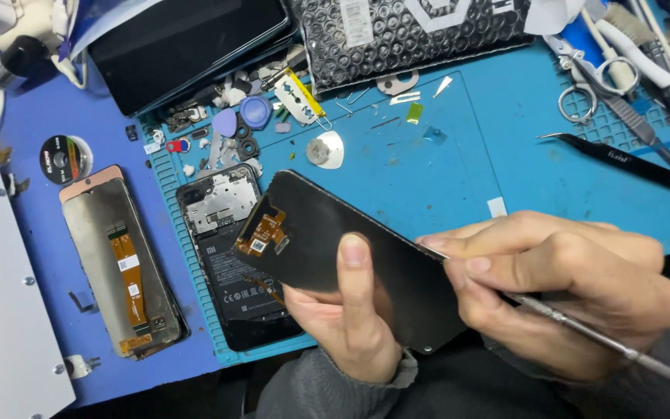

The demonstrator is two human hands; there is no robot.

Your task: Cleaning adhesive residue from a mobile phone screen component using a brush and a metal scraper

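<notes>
1. Plainly, from the head camera, the left hand point(350, 318) grips a black screen panel point(350, 256) from below, thumb pressed flat on its upturned back, fingers wrapped under the near edge.
2. The panel is held off the worktop point(443, 171), tilted, its long axis running from upper left down to lower right; an orange flex cable point(267, 233) sits at its upper-left end, over an opened phone point(230, 248) lying on the blue mat.
3. The right hand point(560, 287) is closed around a thin metal tool point(606, 345), held like a pen; the handle trails off to the lower right, and the tip points left, meeting the panel's right-hand long edge near the forefinger.
4. So the panel lies directly to the left of the right hand, touching the tool tip, and the tool lies roughly crosswise to that edge. The left hand is nearer the panel's middle, the right hand only at its rim.
5. Well apart: a second screen point(122, 264) lies face down to the left, black tweezers point(630, 163) and scissors point(583, 77) to the upper right, small parts and picks point(246, 116) at the mat's far left.
</notes>
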